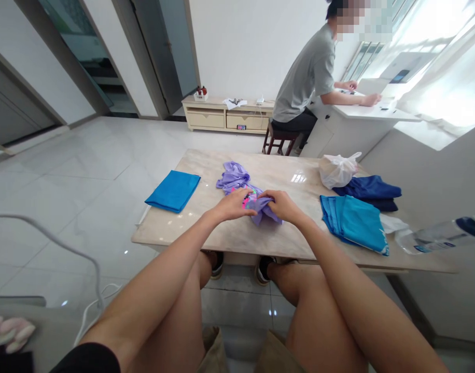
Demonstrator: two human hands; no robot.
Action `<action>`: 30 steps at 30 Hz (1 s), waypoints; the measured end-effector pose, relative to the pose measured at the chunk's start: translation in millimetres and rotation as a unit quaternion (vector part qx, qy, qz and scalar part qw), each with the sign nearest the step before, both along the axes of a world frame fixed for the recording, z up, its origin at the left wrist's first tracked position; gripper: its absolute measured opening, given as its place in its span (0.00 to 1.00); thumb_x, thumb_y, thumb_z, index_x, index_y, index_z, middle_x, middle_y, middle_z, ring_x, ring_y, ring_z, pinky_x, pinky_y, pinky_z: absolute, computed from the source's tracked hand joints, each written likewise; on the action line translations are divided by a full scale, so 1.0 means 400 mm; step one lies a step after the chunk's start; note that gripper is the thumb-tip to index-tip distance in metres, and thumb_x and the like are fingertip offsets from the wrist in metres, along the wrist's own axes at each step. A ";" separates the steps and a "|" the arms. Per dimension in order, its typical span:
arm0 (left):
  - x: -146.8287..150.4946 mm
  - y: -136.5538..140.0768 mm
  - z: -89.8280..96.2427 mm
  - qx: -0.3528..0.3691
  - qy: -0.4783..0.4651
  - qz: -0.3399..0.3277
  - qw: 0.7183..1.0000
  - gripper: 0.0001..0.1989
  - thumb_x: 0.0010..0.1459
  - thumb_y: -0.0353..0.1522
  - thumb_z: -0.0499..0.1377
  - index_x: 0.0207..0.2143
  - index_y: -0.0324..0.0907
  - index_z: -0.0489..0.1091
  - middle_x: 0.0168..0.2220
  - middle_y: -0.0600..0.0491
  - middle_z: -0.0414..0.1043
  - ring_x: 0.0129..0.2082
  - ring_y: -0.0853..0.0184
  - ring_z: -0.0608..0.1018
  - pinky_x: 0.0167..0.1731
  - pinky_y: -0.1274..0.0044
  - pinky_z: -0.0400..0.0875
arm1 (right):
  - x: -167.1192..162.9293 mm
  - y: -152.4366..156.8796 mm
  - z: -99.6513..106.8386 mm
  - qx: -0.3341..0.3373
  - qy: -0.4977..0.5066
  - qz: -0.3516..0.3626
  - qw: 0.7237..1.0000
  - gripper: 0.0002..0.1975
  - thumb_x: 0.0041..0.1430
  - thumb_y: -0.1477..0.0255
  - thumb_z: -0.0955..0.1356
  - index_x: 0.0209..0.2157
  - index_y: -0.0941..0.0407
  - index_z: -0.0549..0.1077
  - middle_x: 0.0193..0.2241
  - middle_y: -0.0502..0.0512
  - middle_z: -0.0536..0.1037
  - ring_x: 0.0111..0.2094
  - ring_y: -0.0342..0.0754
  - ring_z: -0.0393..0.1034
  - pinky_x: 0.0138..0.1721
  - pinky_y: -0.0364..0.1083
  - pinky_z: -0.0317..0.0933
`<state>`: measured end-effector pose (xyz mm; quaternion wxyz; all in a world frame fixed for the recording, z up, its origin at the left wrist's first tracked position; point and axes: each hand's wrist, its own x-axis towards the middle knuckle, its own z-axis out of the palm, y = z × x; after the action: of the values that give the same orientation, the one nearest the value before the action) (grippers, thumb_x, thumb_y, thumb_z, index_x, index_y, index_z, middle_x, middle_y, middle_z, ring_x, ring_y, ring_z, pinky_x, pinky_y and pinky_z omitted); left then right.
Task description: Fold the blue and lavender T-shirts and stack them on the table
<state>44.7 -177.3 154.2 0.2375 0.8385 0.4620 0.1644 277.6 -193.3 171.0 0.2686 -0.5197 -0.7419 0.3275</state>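
A crumpled purple garment [235, 175] with a bright pink and green print lies bunched on the marble-look table in front of me. My left hand [234, 205] is at its printed part, thumb and fingers apart in a loose curve with cloth showing between them. On the other side, my right hand [282, 205] has its fingers closed on a fold of the same cloth. To the left lies a flat, folded blue cloth [173, 190]. Several folded turquoise cloths [356, 223] are stacked at the right.
Behind the turquoise stack are a white plastic bag [338, 170] and dark blue folded cloth [372, 190]. A clear bottle [435, 237] lies at the table's [222, 241] right end. Beyond, a person [307, 77] sits on a stool at a white desk [362, 111], near a low cabinet [206, 120].
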 end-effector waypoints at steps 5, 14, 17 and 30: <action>0.058 -0.015 0.011 -0.029 0.092 0.023 0.995 0.14 0.68 0.35 0.62 0.53 0.44 0.79 0.53 0.43 0.83 0.55 0.49 0.83 0.52 0.67 0.77 | -0.022 0.015 -0.010 0.059 0.071 0.001 0.996 0.22 0.54 0.73 0.68 0.52 0.55 0.77 0.41 0.56 0.85 0.43 0.53 0.78 0.49 0.49 0.71; -0.003 -0.028 0.006 -0.305 0.198 -0.081 0.928 0.17 0.51 0.34 0.73 0.45 0.43 0.84 0.44 0.45 0.86 0.45 0.49 0.85 0.46 0.67 0.81 | 0.005 -0.021 -0.030 -0.281 -0.171 0.194 0.924 0.13 0.47 0.64 0.81 0.33 0.55 0.84 0.29 0.51 0.83 0.32 0.51 0.77 0.36 0.45 0.70; -0.036 -0.032 -0.014 -0.435 0.182 -0.138 0.871 0.30 0.44 0.44 0.77 0.51 0.46 0.83 0.48 0.46 0.85 0.41 0.53 0.86 0.40 0.69 0.82 | 0.003 -0.038 -0.048 -0.411 -0.116 0.224 0.876 0.27 0.44 0.54 0.83 0.45 0.54 0.87 0.35 0.53 0.86 0.33 0.52 0.81 0.36 0.47 0.74; -0.030 0.003 -0.120 -0.181 0.284 0.048 0.940 0.41 0.61 0.42 0.68 0.73 0.39 0.63 0.73 0.31 0.62 0.74 0.38 0.65 0.67 0.58 0.68 | 0.019 0.043 -0.149 -0.166 -0.284 0.119 0.937 0.33 0.71 0.63 0.72 0.73 0.58 0.69 0.70 0.66 0.72 0.69 0.62 0.70 0.70 0.53 0.63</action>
<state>32.8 -176.1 106.2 0.2361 0.7701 0.5717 -0.1562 285.1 -176.2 111.6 -0.0847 -0.5359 -0.7788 0.3147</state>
